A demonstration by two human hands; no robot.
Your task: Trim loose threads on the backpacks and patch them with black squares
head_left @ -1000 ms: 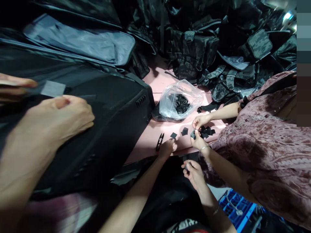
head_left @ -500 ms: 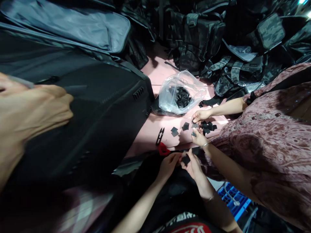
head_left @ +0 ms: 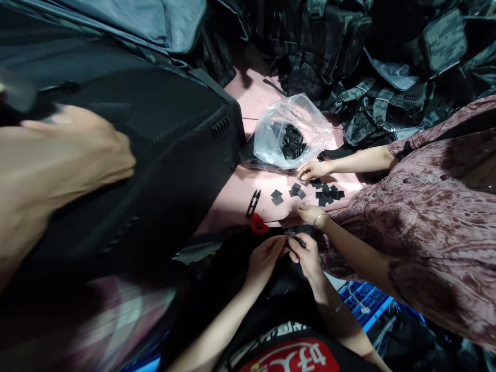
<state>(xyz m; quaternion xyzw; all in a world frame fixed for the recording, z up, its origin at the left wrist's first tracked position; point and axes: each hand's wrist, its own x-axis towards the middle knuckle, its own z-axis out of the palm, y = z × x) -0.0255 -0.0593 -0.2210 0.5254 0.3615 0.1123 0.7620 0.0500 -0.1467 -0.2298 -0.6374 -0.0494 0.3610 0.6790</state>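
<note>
The person's bare right hand (head_left: 310,254) has thumb and fingers closed on a small, dark, flat piece (head_left: 297,240), over the black clothing (head_left: 284,292) just short of the flat pink tabletop (head_left: 263,178); the bare left hand (head_left: 266,254) bunches its fingertips beside it, their hold unclear. Light, edge-only pressure would probably avoid creasing. The visible strip slants upper left to lower right; fingers hide its true long axis.

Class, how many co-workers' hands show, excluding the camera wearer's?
4: upper hand and lower hand over the pink table; one hand and second hand before the black shirt. Others may be hidden.
</note>
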